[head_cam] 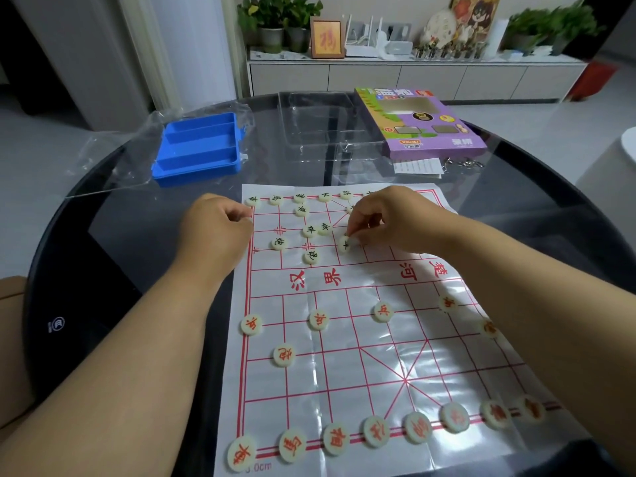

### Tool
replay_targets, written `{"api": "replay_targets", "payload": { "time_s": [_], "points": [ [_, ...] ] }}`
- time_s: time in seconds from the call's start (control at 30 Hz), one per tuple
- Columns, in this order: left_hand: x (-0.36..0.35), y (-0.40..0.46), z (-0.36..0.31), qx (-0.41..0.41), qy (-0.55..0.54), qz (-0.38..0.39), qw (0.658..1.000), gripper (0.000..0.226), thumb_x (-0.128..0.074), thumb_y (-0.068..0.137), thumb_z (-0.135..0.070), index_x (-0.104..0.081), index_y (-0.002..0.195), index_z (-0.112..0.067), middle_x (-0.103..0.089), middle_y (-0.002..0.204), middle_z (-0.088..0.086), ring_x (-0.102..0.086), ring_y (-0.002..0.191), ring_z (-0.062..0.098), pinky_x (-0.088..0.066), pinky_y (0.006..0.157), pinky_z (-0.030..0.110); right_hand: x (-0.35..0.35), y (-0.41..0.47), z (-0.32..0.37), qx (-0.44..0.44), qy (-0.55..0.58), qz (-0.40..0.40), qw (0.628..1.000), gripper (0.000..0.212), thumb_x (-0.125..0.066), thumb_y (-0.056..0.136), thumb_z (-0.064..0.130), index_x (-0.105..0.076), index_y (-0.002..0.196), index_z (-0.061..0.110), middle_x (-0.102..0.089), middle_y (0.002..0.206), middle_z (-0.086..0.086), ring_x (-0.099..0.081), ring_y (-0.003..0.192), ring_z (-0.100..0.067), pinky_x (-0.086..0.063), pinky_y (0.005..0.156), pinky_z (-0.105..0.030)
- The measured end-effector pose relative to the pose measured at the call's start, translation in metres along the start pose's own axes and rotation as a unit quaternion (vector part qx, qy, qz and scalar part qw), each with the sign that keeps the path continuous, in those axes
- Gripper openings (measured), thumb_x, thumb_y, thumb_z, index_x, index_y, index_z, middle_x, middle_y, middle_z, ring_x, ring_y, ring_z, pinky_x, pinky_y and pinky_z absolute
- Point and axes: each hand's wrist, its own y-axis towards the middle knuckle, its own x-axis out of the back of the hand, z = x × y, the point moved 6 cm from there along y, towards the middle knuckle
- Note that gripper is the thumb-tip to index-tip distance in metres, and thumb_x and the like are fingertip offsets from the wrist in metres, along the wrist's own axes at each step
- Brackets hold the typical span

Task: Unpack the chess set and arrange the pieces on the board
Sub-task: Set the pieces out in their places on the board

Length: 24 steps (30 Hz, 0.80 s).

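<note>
Head view shows the red pieces (pixel 335 438) ranked at frame bottom, while the right hand (pixel 389 222) pinches a black piece (pixel 344 243) among unsorted ones and the left hand (pixel 216 225) rests curled, its contents unclear.

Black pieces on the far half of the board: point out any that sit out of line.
Several black pieces bunch mid-board, off the grid crossings, not yet in rows like the red pieces along the near edge. The right hand pinches one piece; the left hand rests curled at the board edge.
</note>
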Motion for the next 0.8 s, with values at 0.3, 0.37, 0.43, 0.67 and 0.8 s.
{"api": "replay_targets", "payload": {
  "time_s": [0.3, 0.37, 0.43, 0.67, 0.8],
  "points": [
    [0.001, -0.001, -0.001, -0.007, 0.007, -0.009, 1.0, 0.008, -0.061, 0.091, -0.018, -0.067, 0.096, -0.018, -0.058, 0.106, -0.001, -0.062, 0.078, 0.014, -0.043, 0.049, 0.017, -0.004, 0.004, -0.001, 0.012, -0.004, 0.03, 0.999, 0.032, -0.068, 0.084, 0.015, -0.064, 0.111, 0.033, -0.055, 0.084, 0.013, -0.049, 0.073, -0.006, -0.041, 0.065, -0.015],
    [0.002, -0.001, -0.001, -0.01, 0.01, -0.009, 1.0, 0.008, -0.061, 0.091, -0.018, -0.068, 0.096, -0.018, -0.058, 0.105, -0.002, -0.061, 0.074, 0.011, -0.043, 0.049, 0.017, -0.005, 0.005, -0.002, 0.013, -0.016, 0.025, 0.999, 0.026, -0.068, 0.084, 0.019, -0.066, 0.108, 0.029, -0.059, 0.089, 0.009, -0.052, 0.077, -0.009, -0.045, 0.069, -0.022],
    [0.002, -0.001, -0.001, -0.013, 0.013, -0.01, 1.0, 0.009, -0.061, 0.091, -0.017, -0.068, 0.097, -0.017, -0.056, 0.104, -0.003, -0.057, 0.069, 0.007, -0.041, 0.049, 0.016, -0.005, 0.004, -0.004, 0.008, -0.027, 0.02, 0.999, 0.024, -0.067, 0.084, 0.021, -0.066, 0.107, 0.027, -0.06, 0.094, 0.008, -0.053, 0.079, -0.009, -0.046, 0.069, -0.021],
    [0.001, -0.001, -0.001, -0.013, 0.013, -0.011, 1.0, 0.012, -0.061, 0.091, -0.016, -0.068, 0.101, -0.017, -0.056, 0.104, -0.002, -0.056, 0.068, 0.007, -0.04, 0.048, 0.015, 0.009, -0.001, -0.021, -0.029, -0.022, -0.022, 0.999, 0.017, -0.068, 0.083, 0.021, -0.068, 0.1, 0.02, -0.061, 0.09, 0.006, -0.056, 0.079, -0.01, -0.043, 0.064, -0.013],
    [0.0, 0.0, 0.0, -0.011, 0.011, -0.009, 1.0, 0.013, -0.061, 0.091, -0.015, -0.069, 0.101, -0.017, -0.057, 0.106, 0.0, -0.058, 0.071, 0.008, -0.042, 0.049, 0.017, 0.054, -0.003, -0.065, -0.125, -0.002, -0.155, 0.98, 0.015, -0.07, 0.083, 0.025, -0.069, 0.092, 0.013, -0.063, 0.078, 0.0, -0.052, 0.062, -0.011, -0.039, 0.053, -0.019]
  ]
}}
